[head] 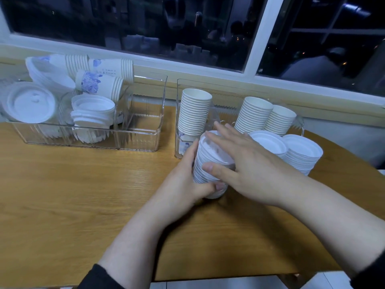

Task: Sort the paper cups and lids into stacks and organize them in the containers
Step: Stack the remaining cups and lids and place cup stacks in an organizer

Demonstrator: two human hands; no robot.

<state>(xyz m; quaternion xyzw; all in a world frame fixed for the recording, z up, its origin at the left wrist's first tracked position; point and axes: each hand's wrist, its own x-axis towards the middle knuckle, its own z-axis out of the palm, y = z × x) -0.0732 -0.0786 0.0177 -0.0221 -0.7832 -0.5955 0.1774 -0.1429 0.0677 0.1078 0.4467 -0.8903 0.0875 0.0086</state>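
A stack of white lids [205,163] stands on the wooden table [73,195] in front of the right clear container [177,130]. My left hand [187,182] grips the stack's lower side, thumb curled round its base. My right hand [243,161] lies flat on top of the stack, fingers straight, thumb against its side. In the right container stand three upright stacks of paper cups [194,111] [253,113] [280,119] and two lid stacks [268,142] [302,153].
The left clear container [137,140] holds loose lid stacks [93,111] [29,105] and several short cup stacks lying on their sides [100,83]; its right compartment shows no contents. A window sill and dark window run behind. The table's front edge is near my forearms.
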